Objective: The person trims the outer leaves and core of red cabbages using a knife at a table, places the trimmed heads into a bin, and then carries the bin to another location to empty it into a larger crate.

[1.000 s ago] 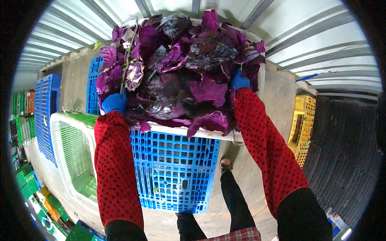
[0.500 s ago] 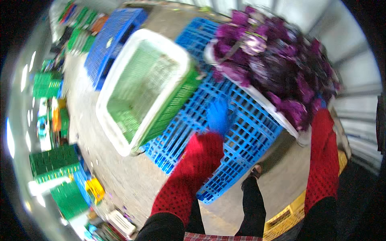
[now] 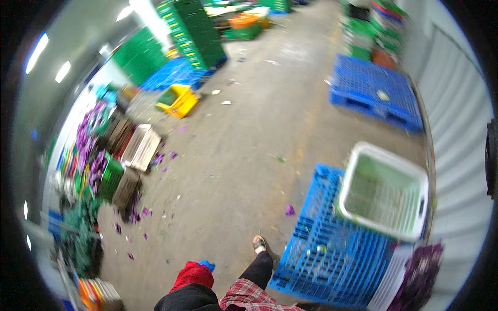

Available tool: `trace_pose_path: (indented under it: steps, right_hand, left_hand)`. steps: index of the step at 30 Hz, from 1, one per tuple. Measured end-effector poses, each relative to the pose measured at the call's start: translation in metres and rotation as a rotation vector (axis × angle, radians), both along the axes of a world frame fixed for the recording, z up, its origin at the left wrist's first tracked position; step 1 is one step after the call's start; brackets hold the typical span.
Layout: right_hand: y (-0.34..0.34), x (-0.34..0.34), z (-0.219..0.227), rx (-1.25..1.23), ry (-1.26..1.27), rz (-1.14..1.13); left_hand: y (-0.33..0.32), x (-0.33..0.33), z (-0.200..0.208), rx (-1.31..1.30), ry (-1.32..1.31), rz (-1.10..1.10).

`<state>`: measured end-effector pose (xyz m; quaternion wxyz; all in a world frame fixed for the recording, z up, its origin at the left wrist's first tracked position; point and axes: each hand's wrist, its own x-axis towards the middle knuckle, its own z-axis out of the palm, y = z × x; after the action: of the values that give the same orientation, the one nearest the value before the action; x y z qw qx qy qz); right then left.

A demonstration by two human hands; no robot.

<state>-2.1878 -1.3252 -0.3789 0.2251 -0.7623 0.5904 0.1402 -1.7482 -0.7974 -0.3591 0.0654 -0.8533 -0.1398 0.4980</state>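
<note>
Low in the picture, my left hand (image 3: 207, 265) wears a blue glove under a red dotted sleeve. It hangs over the floor beside my leg, and its fingers are mostly hidden behind the sleeve. My right hand is out of view. On my right lies a blue plastic pallet (image 3: 332, 254). An empty green crate with a white rim (image 3: 355, 179) stands on its far part. At the lower right edge, purple cabbage leaves (image 3: 418, 277) show in a white-sided container (image 3: 386, 282), partly cut off.
Another blue pallet (image 3: 373, 85) lies farther along the corrugated wall (image 3: 456, 103). Dark green stacked crates (image 3: 194, 31) and a yellow crate (image 3: 179, 102) stand ahead to the left. Crates with purple leaves (image 3: 111, 179) line the left side. Leaf scraps (image 3: 289, 210) dot the concrete floor.
My view has swung left, so the pallet, green crate and cabbage now sit at the right. My left hand has moved off the pallet; my right hand has left view.
</note>
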Motion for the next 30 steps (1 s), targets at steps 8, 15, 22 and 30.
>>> trace_pose_path:
  steps: [8, 15, 22, 30]
  right_hand:
    - [-0.211, 0.248, 0.057, 0.140, 0.068, 0.543]
    - [-0.226, 0.480, 0.009, 0.431, -0.042, 0.052]
    - [-0.136, 0.644, 0.007, 0.602, 0.198, 0.397]
    - [-0.150, 0.901, -0.023, 0.826, 0.049, 0.128]
  left_hand:
    - [-0.073, -0.147, -0.070, -0.542, 0.069, 0.364]
    - [-0.093, -0.145, -0.071, -0.469, -0.294, 0.738]
    - [-0.076, -0.083, -0.120, -0.598, -0.249, 0.192]
    - [-0.095, 0.217, -0.035, -0.591, -0.377, 0.687]
